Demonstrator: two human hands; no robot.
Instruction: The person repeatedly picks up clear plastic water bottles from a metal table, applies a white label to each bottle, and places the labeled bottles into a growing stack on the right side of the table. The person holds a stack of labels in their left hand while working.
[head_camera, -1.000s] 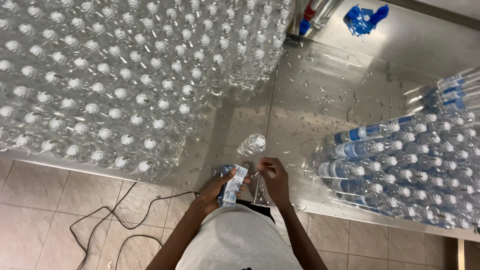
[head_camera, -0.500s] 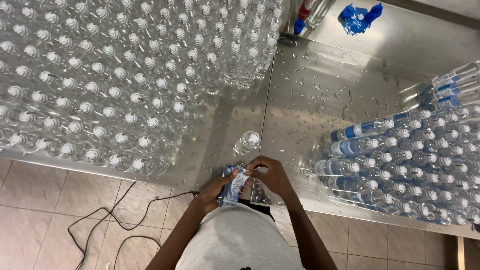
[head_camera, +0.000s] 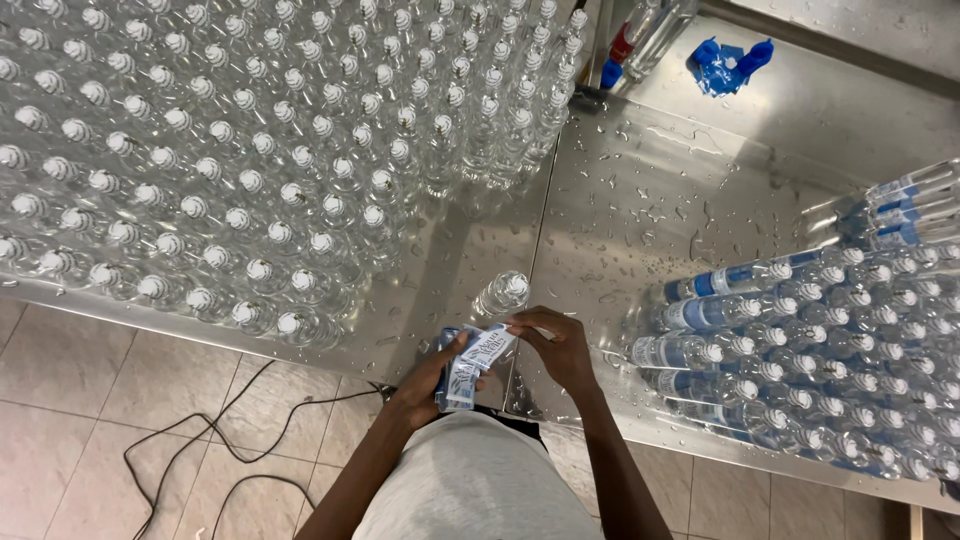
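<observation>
My left hand (head_camera: 428, 378) holds a small stack of blue-and-white labels (head_camera: 470, 365) at the near edge of a wet steel table (head_camera: 640, 190). My right hand (head_camera: 556, 346) pinches the top label of that stack. Just beyond my hands stands a single clear capped bottle (head_camera: 503, 293), upright and bare. To the left is a large block of unlabelled clear bottles (head_camera: 250, 150). To the right stand several bottles with blue labels (head_camera: 800, 330).
Blue scraps (head_camera: 728, 65) and a bottle with red and blue parts (head_camera: 630, 45) lie at the table's far side. A black cable (head_camera: 230, 440) loops over the tiled floor at lower left. Water drops cover the steel between the two bottle groups.
My right hand has moved left from beside the labels onto the stack and now pinches the top label. The single bottle has stayed in place.
</observation>
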